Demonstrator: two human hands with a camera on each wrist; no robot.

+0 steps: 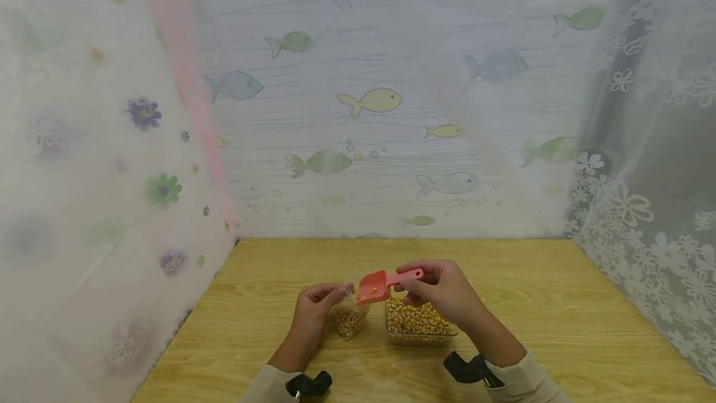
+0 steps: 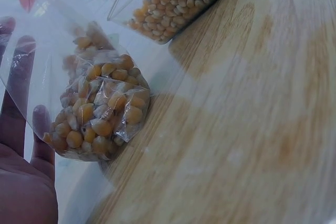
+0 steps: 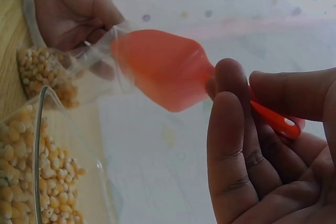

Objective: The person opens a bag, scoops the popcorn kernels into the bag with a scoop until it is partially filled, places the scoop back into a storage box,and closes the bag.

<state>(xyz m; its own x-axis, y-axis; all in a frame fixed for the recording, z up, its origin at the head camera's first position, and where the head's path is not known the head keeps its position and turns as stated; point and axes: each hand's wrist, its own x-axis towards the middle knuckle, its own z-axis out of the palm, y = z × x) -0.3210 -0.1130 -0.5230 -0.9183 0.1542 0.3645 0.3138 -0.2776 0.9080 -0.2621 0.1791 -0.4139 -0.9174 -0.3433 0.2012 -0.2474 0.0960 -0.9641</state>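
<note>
My left hand (image 1: 311, 314) pinches the top edge of a clear plastic bag (image 2: 107, 103), which hangs with corn kernels gathered in its bottom. In my right hand (image 1: 442, 288) I hold a red plastic scoop (image 1: 373, 287) by its handle, between thumb and fingers. The scoop's tip is at the bag's mouth, tilted down toward it, and a few kernels show in its bowl. Below the right hand stands a clear rectangular container (image 1: 421, 338) of corn kernels (image 1: 416, 316). From the right wrist view, the scoop's underside (image 3: 163, 69) overlaps the bag's opening.
Bag and container are over a wood-grain table (image 1: 268, 260). A fish-print curtain (image 1: 369, 191) closes off the back, with flowered sheets (image 1: 112, 204) at the sides. Dark wrist mounts (image 1: 310, 384) sit at both sleeves.
</note>
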